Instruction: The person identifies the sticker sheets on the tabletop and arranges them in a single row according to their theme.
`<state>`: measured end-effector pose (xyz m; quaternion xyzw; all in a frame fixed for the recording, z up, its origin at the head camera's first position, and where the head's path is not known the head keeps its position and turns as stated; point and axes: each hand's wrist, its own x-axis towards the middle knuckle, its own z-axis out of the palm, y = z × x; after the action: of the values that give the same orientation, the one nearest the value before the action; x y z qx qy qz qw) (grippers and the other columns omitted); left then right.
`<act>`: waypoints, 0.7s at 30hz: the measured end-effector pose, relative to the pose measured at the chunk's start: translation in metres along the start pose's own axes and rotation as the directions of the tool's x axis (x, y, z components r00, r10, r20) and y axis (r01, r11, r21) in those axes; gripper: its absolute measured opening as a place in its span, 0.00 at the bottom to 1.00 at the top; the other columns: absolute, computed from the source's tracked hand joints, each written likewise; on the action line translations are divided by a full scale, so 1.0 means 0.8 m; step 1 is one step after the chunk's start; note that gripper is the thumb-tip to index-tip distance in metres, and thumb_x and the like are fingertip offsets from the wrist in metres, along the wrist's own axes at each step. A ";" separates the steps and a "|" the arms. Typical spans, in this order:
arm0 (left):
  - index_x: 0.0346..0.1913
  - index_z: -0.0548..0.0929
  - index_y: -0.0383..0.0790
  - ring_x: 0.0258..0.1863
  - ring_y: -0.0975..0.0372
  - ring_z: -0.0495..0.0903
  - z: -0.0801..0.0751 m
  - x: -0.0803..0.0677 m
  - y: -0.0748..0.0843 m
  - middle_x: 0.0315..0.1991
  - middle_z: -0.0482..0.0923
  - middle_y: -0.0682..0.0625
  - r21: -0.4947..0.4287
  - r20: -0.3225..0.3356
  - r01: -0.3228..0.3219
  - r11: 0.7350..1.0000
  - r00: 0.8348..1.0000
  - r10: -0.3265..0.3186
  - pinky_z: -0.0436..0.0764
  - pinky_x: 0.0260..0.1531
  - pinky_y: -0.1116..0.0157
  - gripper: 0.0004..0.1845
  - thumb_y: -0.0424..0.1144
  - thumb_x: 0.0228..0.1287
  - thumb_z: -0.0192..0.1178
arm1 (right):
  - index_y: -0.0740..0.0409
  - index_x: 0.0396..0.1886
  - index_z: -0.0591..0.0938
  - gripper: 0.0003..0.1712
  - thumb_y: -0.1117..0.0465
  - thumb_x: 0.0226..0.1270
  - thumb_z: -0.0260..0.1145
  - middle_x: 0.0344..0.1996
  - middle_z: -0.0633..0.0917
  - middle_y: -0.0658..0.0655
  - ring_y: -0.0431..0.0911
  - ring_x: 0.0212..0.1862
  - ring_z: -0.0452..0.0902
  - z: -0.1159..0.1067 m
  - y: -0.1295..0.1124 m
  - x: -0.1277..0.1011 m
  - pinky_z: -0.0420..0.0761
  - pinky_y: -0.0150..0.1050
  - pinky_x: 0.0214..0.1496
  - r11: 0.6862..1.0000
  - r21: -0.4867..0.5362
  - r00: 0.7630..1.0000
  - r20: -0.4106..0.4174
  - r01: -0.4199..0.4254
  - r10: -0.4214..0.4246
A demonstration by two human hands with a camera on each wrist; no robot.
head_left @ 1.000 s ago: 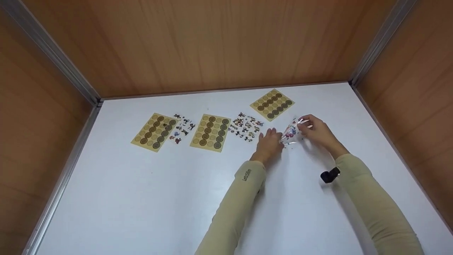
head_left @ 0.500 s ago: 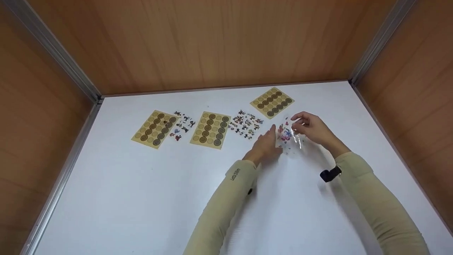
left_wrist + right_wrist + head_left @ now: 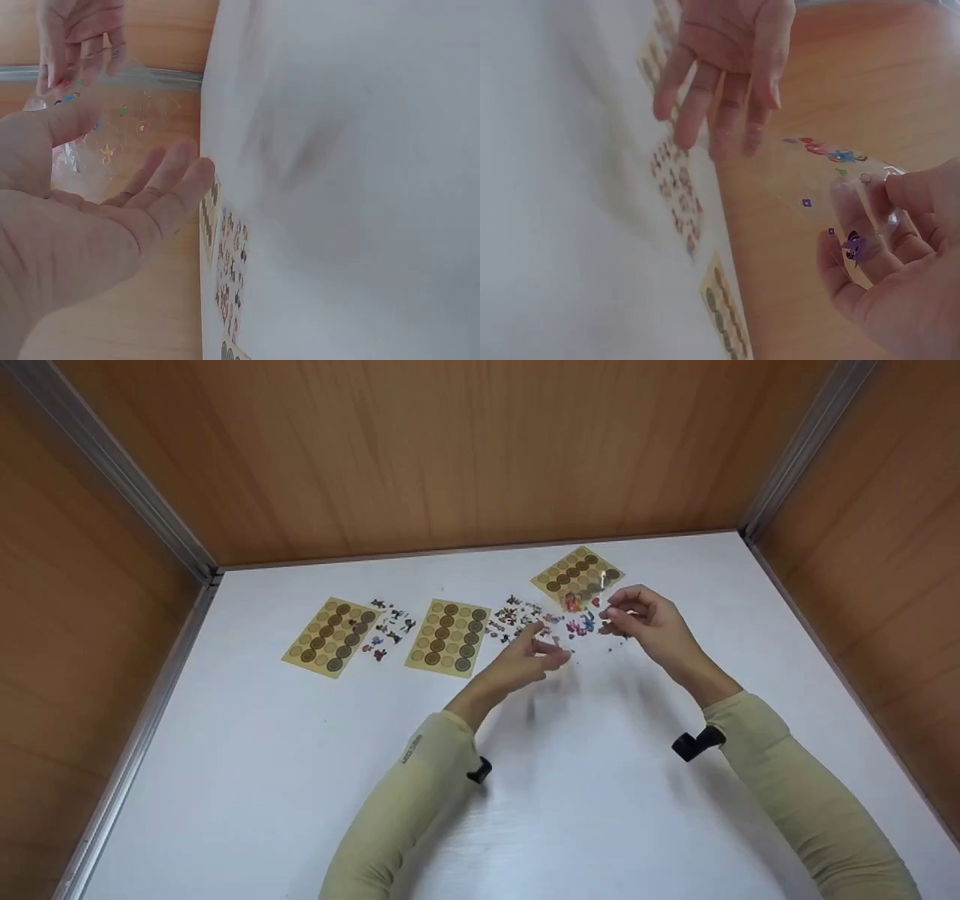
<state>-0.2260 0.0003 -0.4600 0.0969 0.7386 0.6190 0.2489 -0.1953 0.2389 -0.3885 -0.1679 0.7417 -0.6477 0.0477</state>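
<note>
My right hand point(image 3: 652, 634) pinches the right edge of a clear sticker sheet point(image 3: 581, 622) between thumb and fingers. The sheet is see-through, dotted with small pink, blue and purple figures, and held up off the table. In the right wrist view it bows from the pinching fingers toward my left hand point(image 3: 724, 75). That hand is spread with fingers extended, its fingertips close to the sheet's far edge. From the left wrist, the clear film shows behind the thumb and fingers of my left hand point(image 3: 90, 217).
Gold sheets with round stickers lie on the white table point(image 3: 600, 795): one far left point(image 3: 334, 637), one mid-left point(image 3: 448, 637), one at the back point(image 3: 566, 574). Clear sheets with small figures lie between them, one left point(image 3: 390, 630), one partly behind the left hand point(image 3: 514, 611). Wooden walls surround the table.
The right hand has raised the clear sticker sheet and moved slightly left with it. The left hand has lifted and drawn back to the left, its fingers opening away from the sheet.
</note>
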 end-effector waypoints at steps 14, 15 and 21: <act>0.71 0.70 0.39 0.41 0.55 0.82 -0.048 -0.062 -0.009 0.46 0.79 0.42 -0.072 0.007 -0.174 0.982 0.984 0.175 0.86 0.47 0.53 0.26 0.32 0.73 0.61 | 0.60 0.57 0.74 0.21 0.56 0.72 0.69 0.51 0.79 0.62 0.55 0.52 0.81 0.032 0.064 0.013 0.86 0.47 0.52 0.952 0.216 0.975 -0.001 -0.216 0.221; 0.70 0.70 0.38 0.40 0.55 0.82 -0.051 -0.064 -0.010 0.46 0.79 0.42 -0.067 0.005 -0.178 0.982 0.984 0.178 0.86 0.47 0.53 0.25 0.32 0.73 0.60 | 0.60 0.57 0.75 0.21 0.56 0.72 0.69 0.50 0.79 0.60 0.54 0.51 0.80 0.034 0.065 0.013 0.86 0.46 0.51 0.947 0.225 0.973 0.008 -0.229 0.233; 0.68 0.73 0.37 0.40 0.55 0.82 -0.059 -0.068 -0.019 0.45 0.78 0.42 -0.071 -0.011 -0.173 0.982 0.985 0.173 0.85 0.48 0.47 0.23 0.33 0.73 0.61 | 0.60 0.56 0.75 0.19 0.58 0.73 0.68 0.54 0.76 0.67 0.55 0.50 0.79 0.041 0.073 0.018 0.87 0.45 0.49 0.927 0.252 0.961 0.043 -0.277 0.275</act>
<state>-0.2002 -0.0685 -0.4556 0.1501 0.7052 0.6647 0.1959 -0.2103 0.2095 -0.4482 -0.0567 0.6680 -0.7241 0.1619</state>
